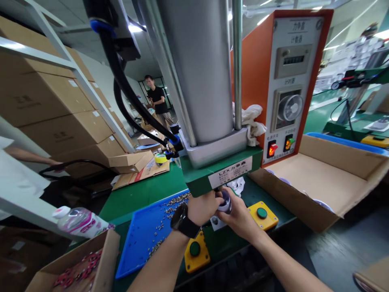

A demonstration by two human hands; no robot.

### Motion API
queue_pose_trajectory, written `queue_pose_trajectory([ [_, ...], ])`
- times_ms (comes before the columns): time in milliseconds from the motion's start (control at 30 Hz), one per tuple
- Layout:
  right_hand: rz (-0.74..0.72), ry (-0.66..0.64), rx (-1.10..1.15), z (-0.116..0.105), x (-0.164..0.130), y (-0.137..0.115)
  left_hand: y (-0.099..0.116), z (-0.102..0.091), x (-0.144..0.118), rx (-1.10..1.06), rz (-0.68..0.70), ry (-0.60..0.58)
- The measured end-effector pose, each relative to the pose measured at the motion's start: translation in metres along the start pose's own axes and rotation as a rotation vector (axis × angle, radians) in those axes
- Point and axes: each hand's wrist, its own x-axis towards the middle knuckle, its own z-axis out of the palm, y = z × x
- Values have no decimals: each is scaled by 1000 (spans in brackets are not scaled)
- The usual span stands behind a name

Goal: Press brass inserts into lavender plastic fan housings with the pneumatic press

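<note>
My right hand [238, 214] is wrapped round a small round lavender cup-shaped part [225, 202], under the green head [197, 175] of a press. My left hand [203, 207], with a black watch on its wrist, meets the part from the other side. Its fingers are bent in at the part's opening, and whatever the fingertips pinch is hidden. Just below the hands shows a metal press base [217, 223]. Yellow button boxes with green buttons stand on either side, one [197, 253] under my left wrist and one [263, 215] beyond my right hand.
A blue tray [129, 247] of small metal pieces lies to the left, beside a cardboard box [106, 255] of red parts and a bottle [82, 222]. An orange control box [253, 81] and a cardboard box [334, 174] with lavender parts stand right. People are at the left.
</note>
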Motion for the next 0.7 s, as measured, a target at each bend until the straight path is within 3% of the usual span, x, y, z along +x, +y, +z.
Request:
queue_pose_trajectory([
  [267, -47, -4, -116, 2, 1, 4, 5, -1, 3, -63, -49, 28],
  [433, -136, 103, -510, -27, -20, 26, -13, -1, -29, -288, -41, 228],
  [533, -125, 190, -749, -61, -48, 48, -40, 27, -72, -268, -120, 370],
  [700, -195, 218, -926, -88, -85, 74, -66, 95, -130, -97, -165, 223],
])
